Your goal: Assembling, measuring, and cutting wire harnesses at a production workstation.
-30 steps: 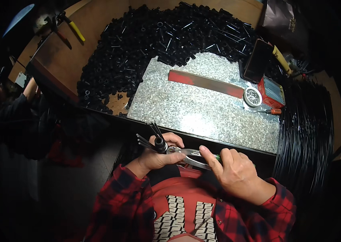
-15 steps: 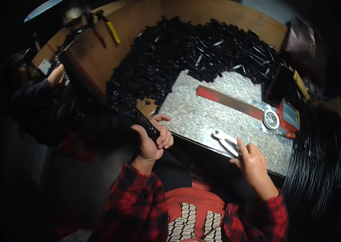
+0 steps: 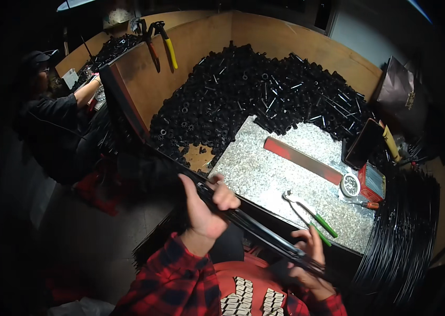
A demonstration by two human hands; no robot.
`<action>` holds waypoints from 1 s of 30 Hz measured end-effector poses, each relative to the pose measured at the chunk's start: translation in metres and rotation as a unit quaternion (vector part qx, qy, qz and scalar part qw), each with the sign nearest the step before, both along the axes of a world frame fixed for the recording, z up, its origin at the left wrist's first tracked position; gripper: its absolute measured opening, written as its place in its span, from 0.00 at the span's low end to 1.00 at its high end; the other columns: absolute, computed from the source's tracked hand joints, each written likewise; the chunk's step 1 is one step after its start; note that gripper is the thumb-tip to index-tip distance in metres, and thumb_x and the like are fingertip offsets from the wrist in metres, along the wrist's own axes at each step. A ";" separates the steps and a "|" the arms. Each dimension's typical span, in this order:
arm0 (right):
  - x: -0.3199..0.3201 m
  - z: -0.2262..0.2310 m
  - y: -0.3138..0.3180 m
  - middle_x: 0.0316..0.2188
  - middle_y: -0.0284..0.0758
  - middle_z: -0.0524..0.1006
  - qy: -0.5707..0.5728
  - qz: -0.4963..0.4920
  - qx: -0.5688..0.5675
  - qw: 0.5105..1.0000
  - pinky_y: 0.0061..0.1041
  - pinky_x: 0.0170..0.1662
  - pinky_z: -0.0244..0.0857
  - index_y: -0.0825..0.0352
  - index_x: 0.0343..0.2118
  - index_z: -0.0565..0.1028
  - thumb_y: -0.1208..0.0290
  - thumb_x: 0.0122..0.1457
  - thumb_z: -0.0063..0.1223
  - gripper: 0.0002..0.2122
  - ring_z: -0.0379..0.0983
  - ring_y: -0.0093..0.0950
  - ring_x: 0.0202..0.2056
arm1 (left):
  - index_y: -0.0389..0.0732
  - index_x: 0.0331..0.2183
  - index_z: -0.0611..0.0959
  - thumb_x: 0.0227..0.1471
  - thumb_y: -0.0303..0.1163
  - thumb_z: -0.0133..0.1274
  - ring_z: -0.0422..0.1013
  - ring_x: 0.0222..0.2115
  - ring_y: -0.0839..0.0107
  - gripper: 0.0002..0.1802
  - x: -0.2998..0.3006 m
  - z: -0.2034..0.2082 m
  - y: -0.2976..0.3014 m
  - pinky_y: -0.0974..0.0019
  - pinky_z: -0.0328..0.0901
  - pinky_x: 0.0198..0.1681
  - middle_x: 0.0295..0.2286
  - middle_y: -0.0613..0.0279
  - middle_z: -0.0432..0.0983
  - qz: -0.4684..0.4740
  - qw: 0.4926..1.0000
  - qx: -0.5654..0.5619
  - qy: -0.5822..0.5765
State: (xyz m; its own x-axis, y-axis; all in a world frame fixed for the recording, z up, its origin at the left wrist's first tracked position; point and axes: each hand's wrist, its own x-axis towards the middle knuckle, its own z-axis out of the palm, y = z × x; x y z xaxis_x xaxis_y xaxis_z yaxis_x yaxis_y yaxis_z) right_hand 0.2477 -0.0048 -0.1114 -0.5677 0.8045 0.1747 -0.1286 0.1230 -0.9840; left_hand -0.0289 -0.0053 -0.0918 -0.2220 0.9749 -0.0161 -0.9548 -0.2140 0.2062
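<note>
We are looking down from a single head-worn fisheye camera, close above our own hands at the near edge, facing the speckled work slab (image 3: 270,174) and the far wooden wall (image 3: 296,42), whose straight edges are bending toward the rim.

Dim, vignetted fisheye view: overhead light glares off the speckled metal plate (image 3: 264,174), edges black, hands motion-blurred.
</note>
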 end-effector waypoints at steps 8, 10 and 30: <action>0.021 0.113 0.039 0.21 0.38 0.75 -0.154 -0.088 0.260 0.949 0.25 0.25 0.66 0.69 0.23 0.80 0.63 0.45 0.54 0.12 0.72 0.29 0.22 | 0.34 0.43 0.75 0.54 0.67 0.30 0.74 0.29 0.70 0.43 0.050 -0.049 -0.034 0.68 0.69 0.33 0.28 0.55 0.76 -0.455 0.822 0.057 0.339; 0.006 0.099 0.047 0.22 0.36 0.75 -0.169 -0.015 0.310 0.936 0.26 0.28 0.67 0.68 0.25 0.80 0.68 0.47 0.59 0.08 0.72 0.28 0.24 | 0.34 0.39 0.78 0.57 0.53 0.47 0.72 0.23 0.78 0.28 0.054 -0.027 -0.036 0.75 0.67 0.26 0.23 0.62 0.75 -0.369 0.776 0.086 0.505; -0.032 -0.007 0.025 0.25 0.35 0.77 -0.241 0.140 0.079 0.957 0.27 0.32 0.70 0.68 0.37 0.75 0.70 0.52 0.59 0.11 0.75 0.29 0.25 | 0.39 0.55 0.60 0.46 0.24 0.62 0.70 0.34 0.80 0.37 0.058 0.095 0.020 0.75 0.66 0.40 0.36 0.60 0.71 -0.128 0.853 0.158 0.481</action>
